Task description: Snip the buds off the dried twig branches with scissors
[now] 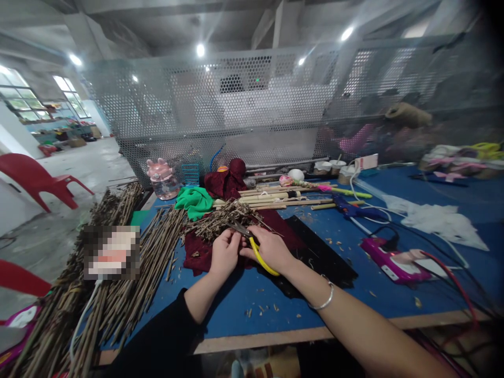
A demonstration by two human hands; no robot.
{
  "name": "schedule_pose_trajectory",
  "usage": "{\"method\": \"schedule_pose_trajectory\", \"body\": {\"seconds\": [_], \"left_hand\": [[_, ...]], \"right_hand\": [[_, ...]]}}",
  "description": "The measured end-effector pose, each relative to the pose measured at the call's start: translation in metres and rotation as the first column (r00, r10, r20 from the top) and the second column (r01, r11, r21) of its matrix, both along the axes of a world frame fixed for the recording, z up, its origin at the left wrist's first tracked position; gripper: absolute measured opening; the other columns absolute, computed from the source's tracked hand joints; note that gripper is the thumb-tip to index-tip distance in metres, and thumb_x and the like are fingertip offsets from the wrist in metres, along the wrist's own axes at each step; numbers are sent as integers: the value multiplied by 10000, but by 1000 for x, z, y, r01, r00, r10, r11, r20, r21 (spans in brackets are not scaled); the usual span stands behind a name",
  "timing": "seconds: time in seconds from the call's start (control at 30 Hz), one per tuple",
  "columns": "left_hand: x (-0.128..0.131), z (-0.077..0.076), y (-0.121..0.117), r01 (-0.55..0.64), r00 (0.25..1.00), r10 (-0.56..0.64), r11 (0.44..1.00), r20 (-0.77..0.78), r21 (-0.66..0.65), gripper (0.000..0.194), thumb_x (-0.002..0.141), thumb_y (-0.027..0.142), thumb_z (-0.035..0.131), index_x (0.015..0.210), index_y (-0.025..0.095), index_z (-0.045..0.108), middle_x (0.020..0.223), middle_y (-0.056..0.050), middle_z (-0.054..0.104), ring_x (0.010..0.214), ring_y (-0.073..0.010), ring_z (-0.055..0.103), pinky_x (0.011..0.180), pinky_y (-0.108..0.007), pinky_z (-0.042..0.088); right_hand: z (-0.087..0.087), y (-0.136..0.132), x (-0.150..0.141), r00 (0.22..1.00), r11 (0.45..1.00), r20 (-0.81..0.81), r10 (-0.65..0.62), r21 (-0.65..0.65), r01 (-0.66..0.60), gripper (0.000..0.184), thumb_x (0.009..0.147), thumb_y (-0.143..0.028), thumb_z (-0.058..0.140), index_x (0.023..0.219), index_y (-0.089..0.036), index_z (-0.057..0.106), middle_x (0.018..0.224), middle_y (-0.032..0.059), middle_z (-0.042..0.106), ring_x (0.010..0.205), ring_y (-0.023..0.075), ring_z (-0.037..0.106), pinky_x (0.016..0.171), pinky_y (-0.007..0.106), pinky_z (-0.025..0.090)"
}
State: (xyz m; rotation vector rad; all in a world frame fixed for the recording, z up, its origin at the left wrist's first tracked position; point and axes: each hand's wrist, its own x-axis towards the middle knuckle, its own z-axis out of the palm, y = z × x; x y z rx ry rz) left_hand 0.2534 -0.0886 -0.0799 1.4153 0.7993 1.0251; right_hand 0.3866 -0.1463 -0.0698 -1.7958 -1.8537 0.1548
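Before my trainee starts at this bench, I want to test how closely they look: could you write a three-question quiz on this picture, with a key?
1. Multiple choice: which hand holds the yellow-handled tool? A) left B) right C) neither
2. True or false: the magenta power strip is on the left side of the picture.
3. Fill in the blank: the crumpled cloth nearest the pink-topped bottle is ____.

Key:
1. B, the right hand.
2. False; the magenta power strip is on the right side.
3. Green.

One head-worn view, facing forward and down, close over blue table (228, 317), toward perforated screen (189, 105)
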Motion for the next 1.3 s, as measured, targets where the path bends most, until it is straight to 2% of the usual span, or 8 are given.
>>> {"method": "schedule_pose_trajectory", "body": {"seconds": [0.23,0.4,0.47,0.63,0.83,0.93,1.13,1.3], "left_hand": [[0,-1,0,8,1000,-8,1000,-2,5,271,760,413,532,705,149,559,643,-3,582,590,-104,542,569,-198,447],[2,-2,1,28,997,-21,995,74,-96,305,737,452,553,762,149,543,656,5,555,569,-94,523,527,-199,457],[2,-1,2,15,995,-3,992,100,-127,319,730,466,555,762,150,528,644,11,545,557,-93,525,517,-206,465],[3,2,0,1,996,13,987,87,-160,305,729,446,552,765,143,540,633,8,561,549,-94,535,518,-211,471],[3,-2,1,47,996,-33,985,84,-166,275,726,407,560,788,139,552,643,2,567,546,-96,533,527,-214,465],[2,-3,1,37,998,-31,992,52,-122,271,743,411,539,782,143,555,642,-1,566,553,-105,532,536,-222,462],[-4,3,2,-5,996,15,993,-88,121,251,794,379,472,696,158,543,598,15,542,550,-105,499,541,-206,412],[-5,-1,10,-8,974,51,981,-221,192,227,798,332,434,664,172,523,555,31,511,502,-99,458,483,-197,354]], "right_hand": [[1,-1,4,995,999,-101,7,-31,-10,313,768,-461,570,982,-233,555,864,46,651,778,185,615,661,247,414],[2,-1,5,989,999,-143,25,-38,-31,281,803,-469,516,950,-235,568,843,41,661,737,178,621,627,240,413],[3,-1,5,993,999,-121,5,-39,-10,327,778,-498,537,967,-232,560,857,43,658,749,184,620,642,252,419],[2,-1,6,1000,1000,-25,0,-17,0,622,605,-558,678,1098,-219,508,1033,73,615,933,230,582,785,330,425],[0,0,6,998,999,-55,42,-8,-43,656,603,-546,684,1131,-203,499,1062,93,591,959,232,567,815,341,425],[3,-1,6,996,998,-70,57,-18,-58,570,635,-531,667,1093,-222,527,1007,70,621,901,220,590,763,313,435],[6,-2,6,990,997,-136,41,-66,-50,385,700,-515,617,968,-241,584,826,26,666,728,185,616,628,243,419],[0,0,8,995,996,-99,-11,-91,2,348,740,-505,568,982,-256,597,754,24,666,644,177,612,569,229,392]]}}
